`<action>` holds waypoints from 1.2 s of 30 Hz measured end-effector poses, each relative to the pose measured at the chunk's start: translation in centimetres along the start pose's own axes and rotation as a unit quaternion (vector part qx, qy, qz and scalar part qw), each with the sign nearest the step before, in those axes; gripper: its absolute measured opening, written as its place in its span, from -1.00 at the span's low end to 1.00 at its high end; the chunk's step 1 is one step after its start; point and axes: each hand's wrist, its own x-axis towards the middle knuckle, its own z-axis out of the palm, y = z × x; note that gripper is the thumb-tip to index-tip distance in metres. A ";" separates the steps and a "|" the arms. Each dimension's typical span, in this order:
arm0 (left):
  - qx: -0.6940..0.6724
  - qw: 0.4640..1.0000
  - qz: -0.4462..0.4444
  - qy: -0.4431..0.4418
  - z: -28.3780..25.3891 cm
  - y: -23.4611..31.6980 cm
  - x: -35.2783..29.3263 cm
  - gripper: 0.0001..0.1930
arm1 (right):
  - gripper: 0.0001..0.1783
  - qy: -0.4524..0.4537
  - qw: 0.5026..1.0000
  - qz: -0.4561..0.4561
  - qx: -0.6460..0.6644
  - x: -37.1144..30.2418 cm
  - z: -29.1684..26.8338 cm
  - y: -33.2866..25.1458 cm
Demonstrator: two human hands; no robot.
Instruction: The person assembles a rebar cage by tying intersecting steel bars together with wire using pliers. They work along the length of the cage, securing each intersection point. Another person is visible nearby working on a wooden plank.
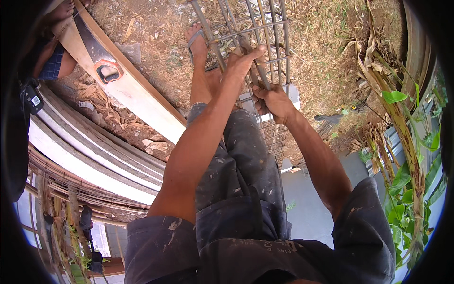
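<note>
A cage of steel rebar (279, 35), long rods tied with square stirrups, stretches away from my legs at the top middle. My left hand (240, 64) is closed at the cage's left side, its thumb lying over a dark metal bar (261, 75). Just below and to the right, my right hand (275, 102) wraps round the lower end of that same bar. The bar slants across the cage between the rods; its upper end is partly hidden among them, so I cannot tell its exact kind.
At the left, a handsaw (108, 71) with an orange-and-black handle lies along a pale wooden board (137, 111). Another person's hand (60, 10) is beside it. More long planks (90, 151) lie lower left. Banana plants (399, 184) stand at the right. Dry leaves cover the ground.
</note>
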 end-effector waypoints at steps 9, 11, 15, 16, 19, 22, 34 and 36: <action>0.008 0.996 0.042 0.077 2.7 -2.1 1.4 -0.86 | -0.18 0.135 0.907 -0.096 -0.388 -1.1 -2.1 -1.8; -0.055 0.987 0.046 0.143 4.7 -2.5 1.8 -0.86 | -0.13 0.338 0.684 -0.184 -0.621 -2.0 0.7 -1.7; -0.093 0.979 0.021 0.183 5.5 -2.3 1.0 -0.83 | -0.20 0.246 0.816 -0.046 -0.520 0.2 -0.5 -2.1; -0.091 0.979 0.014 0.181 5.5 -1.9 0.9 -0.83 | -0.23 0.222 0.835 -0.037 -0.503 0.7 -0.6 -2.2; 0.017 0.968 0.011 0.250 5.0 -2.9 1.6 -0.81 | -0.49 0.185 0.873 -0.051 -0.448 1.1 0.1 -0.8; 0.215 0.914 0.003 0.344 4.5 -2.9 2.5 -0.73 | -0.69 0.079 0.899 -0.101 -0.420 1.5 1.0 -0.6; 0.236 0.954 0.115 0.146 0.7 -0.7 0.2 -0.43 | -0.39 -0.101 0.976 -0.188 -0.030 4.0 0.3 2.0; 0.392 0.880 0.138 0.230 1.7 -4.2 -1.4 -0.34 | -0.24 -0.017 0.955 -0.268 -0.126 2.4 0.2 2.2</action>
